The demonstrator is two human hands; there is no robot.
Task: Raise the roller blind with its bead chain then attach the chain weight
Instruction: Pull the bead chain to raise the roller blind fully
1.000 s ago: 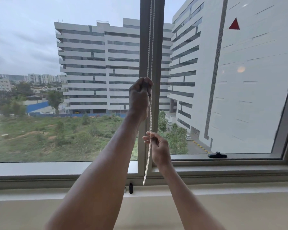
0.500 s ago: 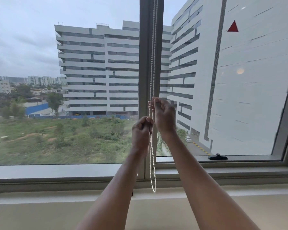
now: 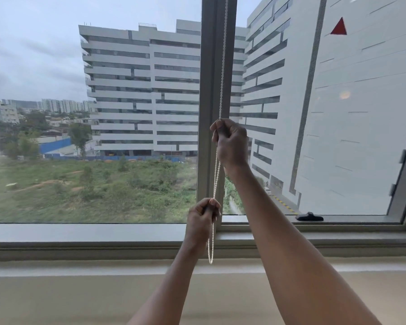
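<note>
A white bead chain (image 3: 223,66) hangs down in front of the grey window mullion (image 3: 209,90). My right hand (image 3: 232,143) is closed around the chain at mid height. Lower down, my left hand (image 3: 203,220) also grips the chain, just above the window's bottom frame. The chain's bottom loop (image 3: 210,254) dangles free below my left hand, above the sill. The blind itself is out of view above the frame. The small black piece seen earlier on the sill is hidden behind my left forearm.
A wide pale sill (image 3: 80,268) runs below the window. A black window latch (image 3: 309,217) sits on the bottom frame of the right pane. Hinges (image 3: 403,156) line the right frame edge.
My left hand has pulled down along the chain from mid height to near the bottom frame. My right hand has climbed from below it to a grip above it.
</note>
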